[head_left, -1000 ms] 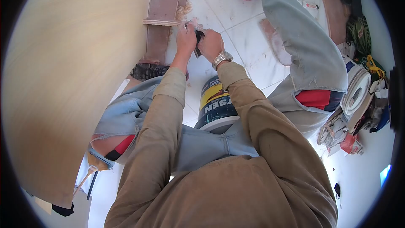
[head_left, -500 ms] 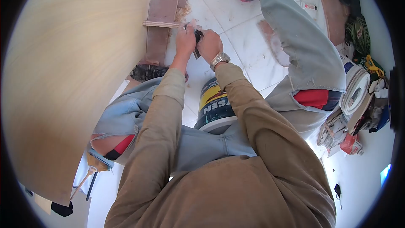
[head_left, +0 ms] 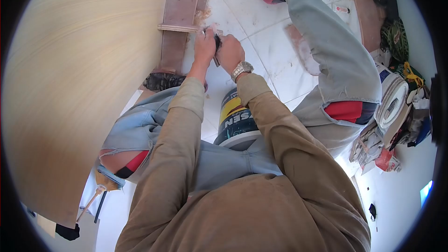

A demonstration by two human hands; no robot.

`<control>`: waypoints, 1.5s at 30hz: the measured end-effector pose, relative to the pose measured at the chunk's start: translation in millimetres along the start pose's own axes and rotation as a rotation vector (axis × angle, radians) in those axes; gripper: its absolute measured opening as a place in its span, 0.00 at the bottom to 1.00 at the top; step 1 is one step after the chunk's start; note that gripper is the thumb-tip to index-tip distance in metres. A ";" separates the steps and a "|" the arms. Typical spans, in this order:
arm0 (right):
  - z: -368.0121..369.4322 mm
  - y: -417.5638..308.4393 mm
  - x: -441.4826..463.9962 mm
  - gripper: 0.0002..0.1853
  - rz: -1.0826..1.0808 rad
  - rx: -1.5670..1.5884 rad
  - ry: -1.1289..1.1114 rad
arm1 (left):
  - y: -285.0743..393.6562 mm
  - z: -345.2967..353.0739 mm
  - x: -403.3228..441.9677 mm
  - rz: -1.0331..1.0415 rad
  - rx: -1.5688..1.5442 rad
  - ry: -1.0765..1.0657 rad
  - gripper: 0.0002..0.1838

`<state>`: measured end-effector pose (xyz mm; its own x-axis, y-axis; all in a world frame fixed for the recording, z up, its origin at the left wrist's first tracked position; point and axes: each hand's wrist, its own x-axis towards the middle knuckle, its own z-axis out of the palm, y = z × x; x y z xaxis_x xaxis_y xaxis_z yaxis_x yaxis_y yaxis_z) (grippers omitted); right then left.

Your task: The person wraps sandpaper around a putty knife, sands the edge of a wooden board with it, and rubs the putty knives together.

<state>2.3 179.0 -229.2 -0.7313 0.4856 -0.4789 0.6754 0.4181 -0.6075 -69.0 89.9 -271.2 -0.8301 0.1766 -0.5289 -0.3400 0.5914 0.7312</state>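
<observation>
Both hands work together in the upper middle of the frame, over the white tile floor [head_left: 275,46]. The left hand [head_left: 204,46] has its fingers curled in around a small black object [head_left: 217,42]; the right hand [head_left: 230,52], with a metal-banded wristwatch [head_left: 242,69] behind it, is folded narrowly against the object's other side. A thin strip shows below, between the hands; whether it belongs to the object cannot be told, and the fingers hide most of what they grip.

The step in hand looks like close, two-handed handling of this object. As a judgement, the next move calls for a steady grip on both sides and care beside the brown wooden piece [head_left: 180,1], whose pale-edged crosspiece [head_left: 177,28] ends just beside the left hand. Below the hands, at centre, sits a labelled paint bucket [head_left: 237,122].
</observation>
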 end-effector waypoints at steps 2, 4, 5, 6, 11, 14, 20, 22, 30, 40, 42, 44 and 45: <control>3.1 4.0 4.6 0.10 -0.018 0.056 -0.004 | -6.6 -1.4 8.6 0.043 -0.089 -0.065 0.22; 3.3 -3.3 -8.7 0.10 0.007 -0.009 -0.051 | -15.8 -1.1 6.3 0.040 -0.122 -0.081 0.21; 1.5 -7.8 -10.6 0.10 0.015 -0.044 -0.065 | -17.7 1.4 7.6 0.027 -0.113 -0.058 0.21; 0.4 -10.5 -12.2 0.11 0.007 -0.062 -0.054 | -17.6 3.7 6.9 0.009 -0.107 -0.034 0.21; 0.6 -6.2 -13.2 0.11 0.017 -0.010 -0.083 | -7.4 -3.0 -6.8 0.014 -0.006 -0.045 0.24; 3.8 -2.4 -3.4 0.10 0.002 -0.045 -0.057 | 9.1 -1.3 -7.9 0.028 0.018 -0.053 0.26; -3.2 -6.0 -1.4 0.10 0.024 0.005 -0.061 | 10.6 -4.9 0.5 0.071 0.055 -0.032 0.25; 4.9 -4.7 -2.9 0.10 -0.001 -0.013 -0.026 | -3.6 -2.6 -8.2 0.048 0.038 -0.018 0.25; -5.5 -4.7 -8.5 0.12 0.051 0.044 0.004 | 13.7 -4.3 -10.6 0.012 -0.021 -0.107 0.26; 9.6 10.0 -4.4 0.10 -0.007 0.059 -0.030 | 6.1 -2.6 -11.4 0.028 -0.043 -0.084 0.24; 10.3 9.5 -4.9 0.09 -0.015 0.061 -0.020 | 10.0 -5.8 -6.6 0.006 -0.077 -0.095 0.21; 10.6 10.8 3.3 0.09 0.035 0.072 0.035 | 1.6 -0.7 -4.2 0.040 -0.030 -0.069 0.20; 11.0 8.5 5.8 0.09 0.054 0.081 0.060 | -0.6 -1.6 -3.9 0.058 -0.004 -0.048 0.20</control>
<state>2.7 177.0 -244.1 -0.6854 0.5520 -0.4749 0.7021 0.3279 -0.6322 -66.3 87.6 -268.8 -0.8262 0.2485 -0.5056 -0.2938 0.5757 0.7631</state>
